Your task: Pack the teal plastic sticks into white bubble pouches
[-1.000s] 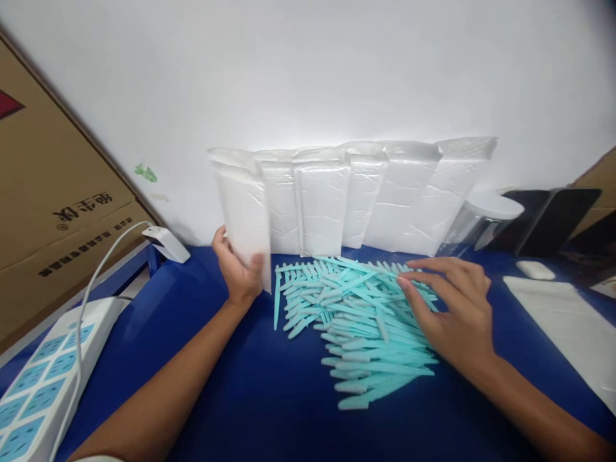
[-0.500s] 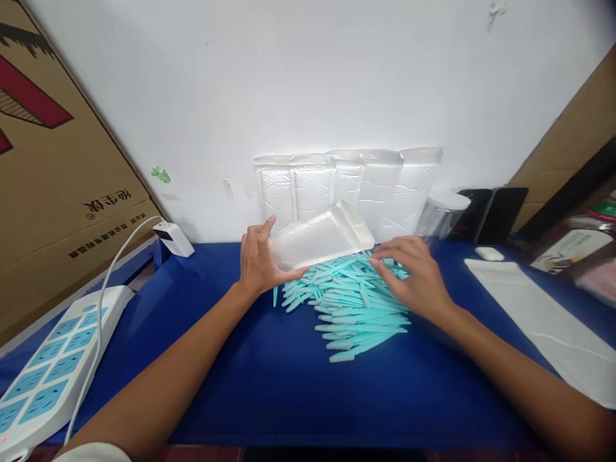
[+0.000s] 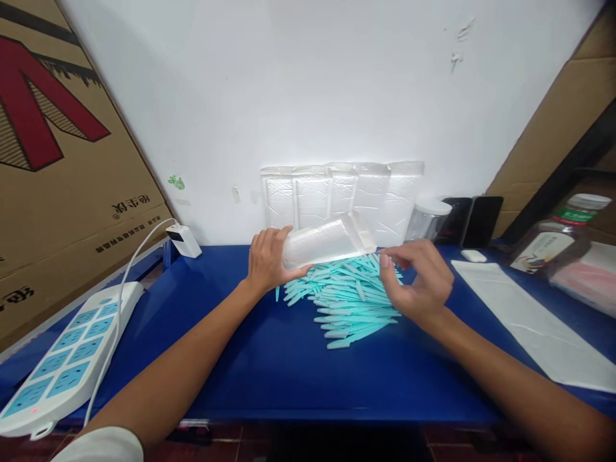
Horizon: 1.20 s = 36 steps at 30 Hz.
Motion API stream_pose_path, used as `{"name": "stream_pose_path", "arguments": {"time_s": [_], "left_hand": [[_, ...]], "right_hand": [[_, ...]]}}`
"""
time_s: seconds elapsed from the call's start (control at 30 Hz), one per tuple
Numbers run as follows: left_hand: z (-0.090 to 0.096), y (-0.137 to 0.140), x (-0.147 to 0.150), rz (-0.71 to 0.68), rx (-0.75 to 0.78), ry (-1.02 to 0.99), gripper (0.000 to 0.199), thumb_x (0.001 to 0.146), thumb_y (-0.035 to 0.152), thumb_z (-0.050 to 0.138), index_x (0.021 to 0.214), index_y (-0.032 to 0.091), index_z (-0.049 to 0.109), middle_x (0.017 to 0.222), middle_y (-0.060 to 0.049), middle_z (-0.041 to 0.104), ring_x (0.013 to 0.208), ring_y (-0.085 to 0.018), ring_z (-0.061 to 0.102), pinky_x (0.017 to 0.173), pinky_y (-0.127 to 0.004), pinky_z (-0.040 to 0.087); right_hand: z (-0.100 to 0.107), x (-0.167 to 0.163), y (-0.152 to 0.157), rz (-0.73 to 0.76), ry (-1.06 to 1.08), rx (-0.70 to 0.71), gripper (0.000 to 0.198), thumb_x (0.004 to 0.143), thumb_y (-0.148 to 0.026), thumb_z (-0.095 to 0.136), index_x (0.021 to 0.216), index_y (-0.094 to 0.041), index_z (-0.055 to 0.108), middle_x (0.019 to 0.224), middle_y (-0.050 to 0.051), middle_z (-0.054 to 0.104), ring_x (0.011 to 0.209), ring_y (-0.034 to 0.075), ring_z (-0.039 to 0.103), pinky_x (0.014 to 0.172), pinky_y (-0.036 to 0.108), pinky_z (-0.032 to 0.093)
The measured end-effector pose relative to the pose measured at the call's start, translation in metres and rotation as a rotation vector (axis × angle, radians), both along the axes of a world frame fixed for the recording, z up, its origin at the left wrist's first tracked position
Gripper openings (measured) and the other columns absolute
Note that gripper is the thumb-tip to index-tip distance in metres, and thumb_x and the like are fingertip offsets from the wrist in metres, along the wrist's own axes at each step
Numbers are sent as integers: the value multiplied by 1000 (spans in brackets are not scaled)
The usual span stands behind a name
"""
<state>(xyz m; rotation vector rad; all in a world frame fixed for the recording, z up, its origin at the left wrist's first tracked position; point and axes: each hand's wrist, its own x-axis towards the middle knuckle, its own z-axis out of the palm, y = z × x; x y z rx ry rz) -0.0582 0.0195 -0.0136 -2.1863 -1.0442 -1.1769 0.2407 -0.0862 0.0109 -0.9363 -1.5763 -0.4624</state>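
My left hand is closed around the lower left end of a white bubble mailer, thumb along its near edge and fingers behind. The mailer is held tilted, its folded flap end towards the right. My right hand is beside that flap's corner, with thumb and forefinger tips brought together and the other fingers curled. What lies between those tips, if anything, cannot be made out. Below both hands spreads a heap of turquoise plastic sticks with flat blade-like ends, partly hidden by the mailer and my right hand.
Several white mailers lean against the wall. At right are a lidded clear jar, dark phones, a white case, a flat white mailer and a bottle. A power strip and corded charger are left.
My right thumb and forefinger have drawn together near the flap corner, and the other fingers have curled. My left hand keeps its hold on the mailer. The camera view has shifted slightly.
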Motion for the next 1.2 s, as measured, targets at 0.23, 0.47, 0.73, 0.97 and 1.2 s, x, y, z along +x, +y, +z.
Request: {"name": "stream_pose_path", "arguments": {"time_s": [0.23,0.47,0.73,0.97,1.2], "left_hand": [[3,0,1,17,21,15,91,74,75,74,142,17,56,114,-17,63,105,-36,58,95,-49,44],[12,-6,8,56,-5,-95,101,79,61,78,158,11,41,140,-22,59,124,-41,54,110,-53,38],[8,-3,8,-47,15,-26,70,90,30,65,155,13,43,126,-17,67,122,-34,62,120,-54,38],[1,22,-18,-50,-9,-54,68,83,26,72,144,17,45,131,-18,63,128,-35,60,118,-55,42],[-9,35,-30,-49,1,-17,86,84,47,79,152,17,37,125,-17,64,114,-34,64,102,-50,52]], "right_hand": [[25,-29,12,96,-141,-273,23,101,-42,63,107,-20,69,92,6,72,59,15,53,62,33,46],[50,-56,19,248,-39,-503,31,104,-49,56,94,-21,64,54,-7,45,48,13,43,55,30,32],[29,-57,11,425,-387,-351,24,107,-37,51,113,-25,70,96,5,73,70,18,59,66,34,47],[4,-2,36,84,-189,-30,16,97,-30,63,92,-23,77,83,6,75,54,14,54,54,32,44],[1,39,67,125,-172,-540,32,97,-43,63,75,-20,71,59,0,62,52,14,51,54,30,38]]}}
